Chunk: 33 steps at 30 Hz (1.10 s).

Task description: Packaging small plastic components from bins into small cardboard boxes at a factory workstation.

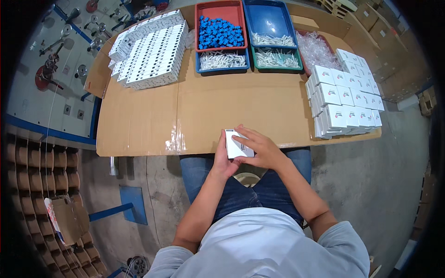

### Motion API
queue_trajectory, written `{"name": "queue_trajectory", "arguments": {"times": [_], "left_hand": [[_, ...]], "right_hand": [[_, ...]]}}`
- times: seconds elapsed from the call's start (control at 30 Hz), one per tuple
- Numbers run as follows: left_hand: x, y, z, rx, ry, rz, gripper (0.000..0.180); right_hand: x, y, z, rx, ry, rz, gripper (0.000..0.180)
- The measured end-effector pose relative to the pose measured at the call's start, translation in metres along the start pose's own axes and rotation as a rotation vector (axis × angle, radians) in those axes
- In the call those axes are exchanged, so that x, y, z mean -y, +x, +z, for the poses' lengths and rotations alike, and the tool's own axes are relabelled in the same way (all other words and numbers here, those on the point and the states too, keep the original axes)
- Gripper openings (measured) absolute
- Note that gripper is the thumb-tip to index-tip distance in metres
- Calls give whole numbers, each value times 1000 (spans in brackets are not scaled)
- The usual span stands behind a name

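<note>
Grip, as I see it via head cam: L hand point(223, 162) is part-closed round the L side of a white box point(234, 147); R hand point(262, 150) is half-curled over it, fingers across its face, thumb by its lower edge. Box is held approx. mid-way along the near edge of the cardboard-topped table point(232, 104). Can't see box's underside; most L fingers are hidden, and R hand covers part of the face. Forearms angle in toward each other from below the table's near edge.
</note>
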State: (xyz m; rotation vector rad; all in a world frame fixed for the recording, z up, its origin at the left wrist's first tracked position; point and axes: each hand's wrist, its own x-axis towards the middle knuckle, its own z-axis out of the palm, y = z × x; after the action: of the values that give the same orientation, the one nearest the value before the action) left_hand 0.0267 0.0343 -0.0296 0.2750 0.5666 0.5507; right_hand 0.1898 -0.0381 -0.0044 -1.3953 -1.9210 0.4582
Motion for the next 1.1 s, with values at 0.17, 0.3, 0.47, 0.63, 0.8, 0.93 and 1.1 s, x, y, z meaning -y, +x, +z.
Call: {"name": "queue_trajectory", "arguments": {"times": [0.17,0.3,0.47,0.63,0.8,0.93,1.1], "left_hand": [[2,0,-9,-106,32,-46,67],[0,-1,-3,12,13,-47,69],[2,-3,-3,74,8,-15,69],[5,-6,-1,40,52,29,72],[3,-5,-12,-20,126,11,72],[5,-8,-15,19,96,54,59],[11,5,-17,-76,170,287,56]], "right_hand": [[3,3,-11,-76,43,22,64],[-1,1,-1,-59,22,-15,63],[-5,0,2,-51,1,-11,61],[-7,0,8,-44,-12,-31,61],[-5,3,7,86,-54,51,68],[-4,3,7,124,53,102,70],[12,7,27,-490,420,406,57]]}}
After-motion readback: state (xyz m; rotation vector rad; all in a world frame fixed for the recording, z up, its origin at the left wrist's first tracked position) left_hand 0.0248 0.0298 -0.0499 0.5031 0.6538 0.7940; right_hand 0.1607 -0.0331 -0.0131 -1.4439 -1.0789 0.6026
